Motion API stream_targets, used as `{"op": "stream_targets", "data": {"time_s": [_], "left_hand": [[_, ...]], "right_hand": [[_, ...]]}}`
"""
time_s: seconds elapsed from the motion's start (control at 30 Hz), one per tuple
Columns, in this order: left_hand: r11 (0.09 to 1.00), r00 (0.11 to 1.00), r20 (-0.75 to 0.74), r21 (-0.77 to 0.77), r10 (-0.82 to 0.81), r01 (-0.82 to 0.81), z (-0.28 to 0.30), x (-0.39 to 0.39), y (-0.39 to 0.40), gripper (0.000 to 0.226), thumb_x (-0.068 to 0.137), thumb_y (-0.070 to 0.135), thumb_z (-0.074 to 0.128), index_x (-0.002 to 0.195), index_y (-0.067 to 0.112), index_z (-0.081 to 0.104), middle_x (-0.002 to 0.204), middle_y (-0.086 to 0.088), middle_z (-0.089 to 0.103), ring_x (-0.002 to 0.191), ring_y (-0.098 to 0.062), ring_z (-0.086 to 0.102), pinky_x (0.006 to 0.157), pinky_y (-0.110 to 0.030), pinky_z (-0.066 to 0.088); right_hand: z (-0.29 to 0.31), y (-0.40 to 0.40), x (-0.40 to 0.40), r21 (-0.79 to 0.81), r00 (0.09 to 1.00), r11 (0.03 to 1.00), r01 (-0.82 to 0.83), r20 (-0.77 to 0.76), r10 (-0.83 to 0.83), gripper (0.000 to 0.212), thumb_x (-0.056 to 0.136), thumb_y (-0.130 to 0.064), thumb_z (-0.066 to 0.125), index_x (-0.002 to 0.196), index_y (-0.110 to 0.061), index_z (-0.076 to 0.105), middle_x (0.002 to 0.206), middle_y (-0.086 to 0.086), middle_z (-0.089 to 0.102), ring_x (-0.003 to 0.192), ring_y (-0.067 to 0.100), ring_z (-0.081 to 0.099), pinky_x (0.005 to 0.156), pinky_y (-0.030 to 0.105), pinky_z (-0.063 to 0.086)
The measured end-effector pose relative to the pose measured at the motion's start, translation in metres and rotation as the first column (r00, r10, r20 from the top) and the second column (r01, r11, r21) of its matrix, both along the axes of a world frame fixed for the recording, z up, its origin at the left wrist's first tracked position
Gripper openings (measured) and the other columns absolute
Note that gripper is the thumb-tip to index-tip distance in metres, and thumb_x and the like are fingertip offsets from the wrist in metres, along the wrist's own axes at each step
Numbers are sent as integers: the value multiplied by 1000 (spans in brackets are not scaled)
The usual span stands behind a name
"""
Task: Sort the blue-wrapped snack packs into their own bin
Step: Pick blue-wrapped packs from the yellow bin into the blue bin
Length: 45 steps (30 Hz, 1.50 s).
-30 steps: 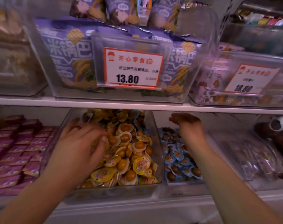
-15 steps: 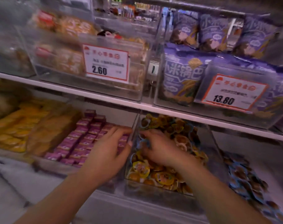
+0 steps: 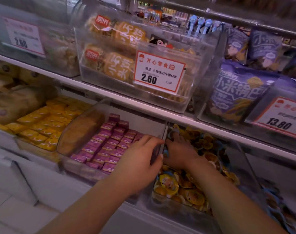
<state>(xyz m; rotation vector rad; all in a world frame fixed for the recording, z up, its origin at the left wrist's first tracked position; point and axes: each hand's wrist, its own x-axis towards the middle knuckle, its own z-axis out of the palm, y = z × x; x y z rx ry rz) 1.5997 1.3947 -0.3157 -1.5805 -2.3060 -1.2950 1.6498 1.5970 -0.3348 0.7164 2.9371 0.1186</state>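
My left hand [image 3: 140,164] and right hand [image 3: 181,154]: bare, no gloves, rings or watch; forearms bare, no sleeves in view.

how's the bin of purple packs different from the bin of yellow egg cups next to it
The purple packs are flat, boxy and lie in tidy rows; the yellow cups are round and heaped loosely. The purple bin holds one colour only; the yellow bin has blue-rimmed cups mixed in. The left hand grips the wall between the bins, while the right hand reaches into the yellow cups. Both bins are clear plastic on the same shelf.
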Motion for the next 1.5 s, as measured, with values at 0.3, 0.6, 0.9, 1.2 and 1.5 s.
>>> {"op": "stream_targets", "data": {"time_s": [0.3,0.6,0.9,1.2,1.5], "left_hand": [[1000,1000,-2,14,15,-15,-4,0,4,35,92,31,55,127,32,55,120,13,53,105,-8,56,84,-22,45],[963,999,-41,271,-5,16,10,23,17,23,93,22,52,113,24,63,116,13,56,106,-8,58,87,-35,50],[982,968,171,79,-182,171,-22,79,67,56,88,53,50,140,46,29,137,22,38,121,3,47,98,-22,45],[959,920,274,36,-281,282,-30,74,89,42,82,31,70,115,53,57,109,28,66,102,12,62,83,-6,46],[971,931,279,53,-237,231,-24,77,90,40,79,38,73,117,39,63,114,16,66,105,0,63,89,-31,54]], "right_hand": [[-3,1,5,-123,993,990,-65,-104,52,66,79,-61,58,137,-31,46,127,10,56,118,30,52,92,36,46],[46,17,70,-653,792,758,11,-457,-405,38,76,-35,83,109,-25,69,109,-3,69,99,14,66,89,30,53],[52,-4,148,-943,517,-26,-330,-158,-841,33,80,-10,67,110,4,68,107,23,71,92,30,72,66,39,60],[37,-4,158,-935,454,-90,-344,-81,-887,23,96,2,52,114,3,66,111,26,69,99,33,69,77,41,59],[30,-6,156,-933,426,-49,-358,-116,-897,19,98,-7,55,109,-6,70,116,18,69,106,27,68,81,37,59]]}}
